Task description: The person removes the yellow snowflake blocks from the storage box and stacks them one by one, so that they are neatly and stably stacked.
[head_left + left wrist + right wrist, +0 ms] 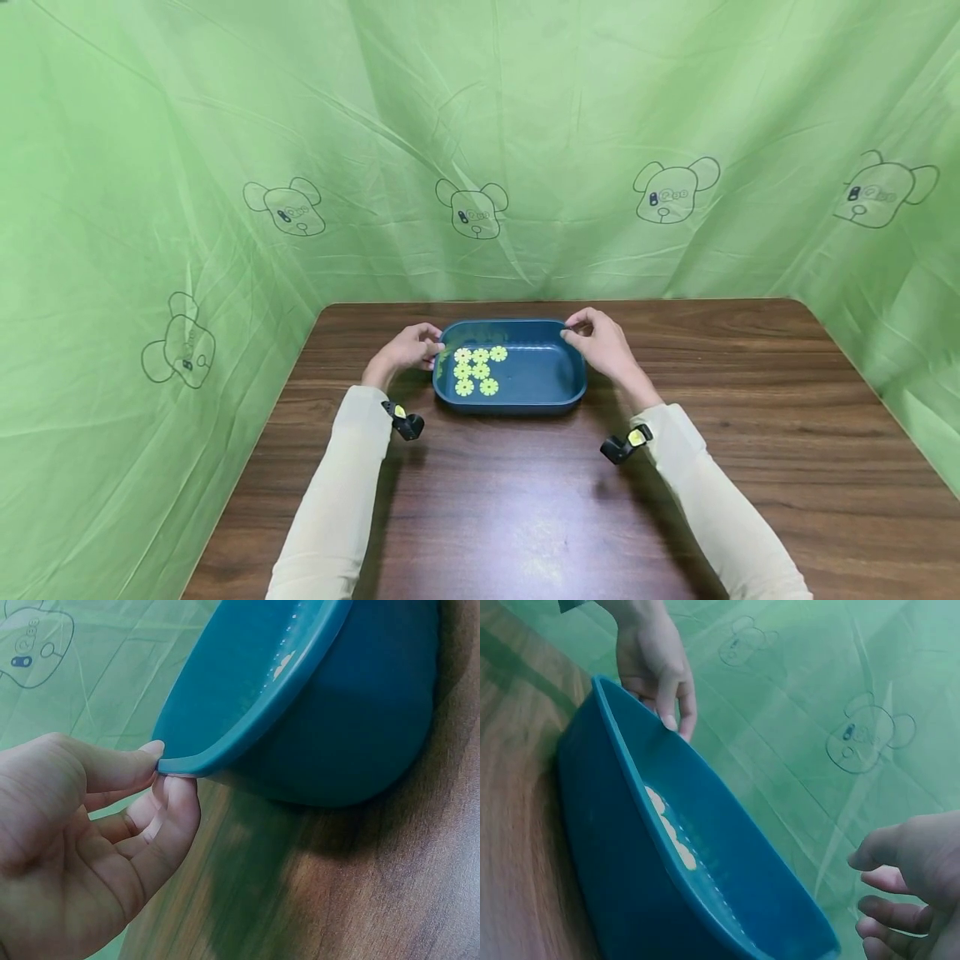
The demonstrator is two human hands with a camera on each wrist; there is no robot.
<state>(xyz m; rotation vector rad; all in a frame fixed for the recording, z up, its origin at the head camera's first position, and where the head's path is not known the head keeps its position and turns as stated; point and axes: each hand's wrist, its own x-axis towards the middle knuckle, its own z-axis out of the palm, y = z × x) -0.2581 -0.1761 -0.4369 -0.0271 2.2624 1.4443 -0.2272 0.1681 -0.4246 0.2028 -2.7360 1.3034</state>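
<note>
A blue rectangular plastic basin (543, 375) with rounded corners stands on the wooden table. On its floor, toward the left side, lie several yellow flower-shaped pieces (481, 371), partly seen as pale shapes (669, 829) in the right wrist view. My left hand (411, 347) pinches the basin's left rim, thumb on top and fingers beneath, as the left wrist view shows (112, 817). By the far right corner of the basin is my right hand (602, 343). In the right wrist view that hand (915, 889) appears apart from the rim, its fingers loosely bent with nothing between them.
The brown wooden table (750, 467) extends around the basin. Green cloth (555, 150) printed with bear heads hangs behind it and along both sides. A black camera mount (405, 421) sits on the left wrist, another camera mount (624, 446) on the right.
</note>
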